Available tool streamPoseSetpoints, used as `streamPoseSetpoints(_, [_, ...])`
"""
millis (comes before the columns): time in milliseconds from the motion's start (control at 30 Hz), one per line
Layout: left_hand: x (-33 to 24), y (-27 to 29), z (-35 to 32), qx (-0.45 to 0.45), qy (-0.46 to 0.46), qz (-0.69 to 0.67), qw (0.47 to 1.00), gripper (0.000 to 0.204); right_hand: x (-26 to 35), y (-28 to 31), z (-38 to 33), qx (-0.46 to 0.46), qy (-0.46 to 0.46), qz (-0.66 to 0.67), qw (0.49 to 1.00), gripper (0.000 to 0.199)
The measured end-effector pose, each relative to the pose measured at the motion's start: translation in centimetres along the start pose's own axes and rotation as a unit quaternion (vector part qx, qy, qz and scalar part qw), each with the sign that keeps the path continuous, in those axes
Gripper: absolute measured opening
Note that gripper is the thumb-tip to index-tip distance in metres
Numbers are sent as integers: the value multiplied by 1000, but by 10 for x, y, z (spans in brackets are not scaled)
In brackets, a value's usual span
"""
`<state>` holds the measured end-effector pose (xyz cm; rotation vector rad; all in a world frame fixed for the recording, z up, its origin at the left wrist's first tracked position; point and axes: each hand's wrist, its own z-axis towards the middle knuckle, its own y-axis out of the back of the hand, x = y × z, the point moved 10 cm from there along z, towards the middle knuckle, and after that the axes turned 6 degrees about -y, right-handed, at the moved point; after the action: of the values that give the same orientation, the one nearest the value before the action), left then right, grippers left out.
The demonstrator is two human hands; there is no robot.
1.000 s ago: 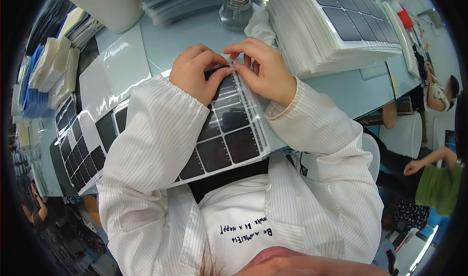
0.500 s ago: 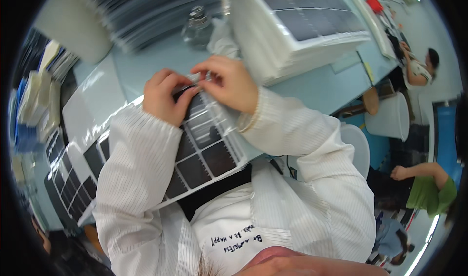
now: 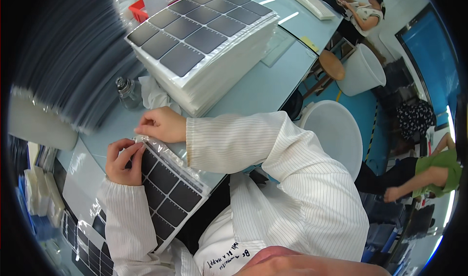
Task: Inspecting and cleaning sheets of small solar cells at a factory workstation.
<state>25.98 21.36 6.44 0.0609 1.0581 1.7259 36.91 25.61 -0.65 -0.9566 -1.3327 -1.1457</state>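
On the pale surface [image 3: 265, 83], the right hand [image 3: 163, 125] has just drawn apart, its curled grip unreadable from here, leaving the left hand [image 3: 123, 163] alone visibly pinching the upper corner of the dark-panelled sheet [image 3: 162, 177] before the person

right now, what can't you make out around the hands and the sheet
Head view:
dark-squared sheet: partly hidden by the left hand and left sleeve
right hand: palm hidden by its own curl
dark layered pile, upper left: layers blurred together
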Motion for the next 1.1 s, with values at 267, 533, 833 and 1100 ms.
streamPoseSetpoints(267, [-24,5,7,-15,-73,124,989,13,-9,-7,3,27,14,-20,999,22])
streamPoseSetpoints(533, [-50,6,9,-11,-178,192,965,15,-27,-12,7,30,-57,-11,998,25])
streamPoseSetpoints(833, [-44,14,-4,56,-91,97,989,13,-23,-10,7,-11,1,-24,1000,20])
streamPoseSetpoints(1100, [-37,69,-121,140,178,-85,970,4,-24,-17,3,18,-10,-20,1000,19])
